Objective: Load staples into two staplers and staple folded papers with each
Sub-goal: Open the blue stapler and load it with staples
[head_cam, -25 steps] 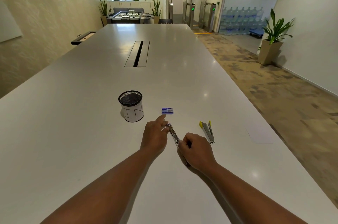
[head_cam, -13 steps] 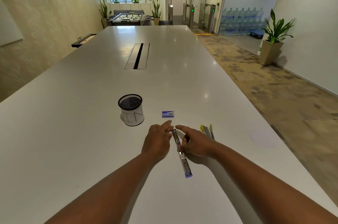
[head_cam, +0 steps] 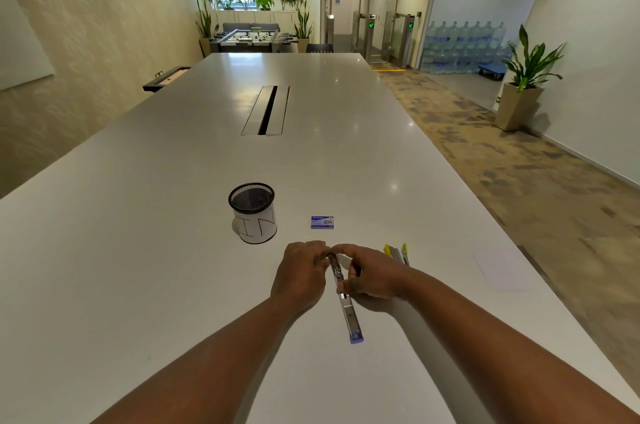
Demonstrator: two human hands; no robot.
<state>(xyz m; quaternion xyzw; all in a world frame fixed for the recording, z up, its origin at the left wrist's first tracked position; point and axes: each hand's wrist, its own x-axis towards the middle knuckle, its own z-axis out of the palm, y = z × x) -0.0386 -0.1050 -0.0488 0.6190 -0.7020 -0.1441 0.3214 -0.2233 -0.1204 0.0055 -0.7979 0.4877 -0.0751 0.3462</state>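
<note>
A purple-tipped stapler (head_cam: 347, 311) lies unfolded flat on the white table (head_cam: 138, 250), its metal length running toward me. My left hand (head_cam: 300, 273) rests with curled fingers at its far end. My right hand (head_cam: 369, 276) pinches the stapler's middle between thumb and fingers. A second stapler with yellow ends (head_cam: 396, 253) lies open just right of my right hand, partly hidden behind it. A small blue staple box (head_cam: 322, 222) sits beyond both hands. White paper (head_cam: 498, 271) lies flat at the table's right edge.
A black mesh cup (head_cam: 252, 212) wrapped in white paper marked "IN" stands left of the staple box. A cable slot (head_cam: 266, 110) runs along the table's middle. The table's right edge drops to carpeted floor.
The stapler has been swung out flat on the table. My right hand moved from its near end up to its middle, and my left hand's fingers curled at the far end.
</note>
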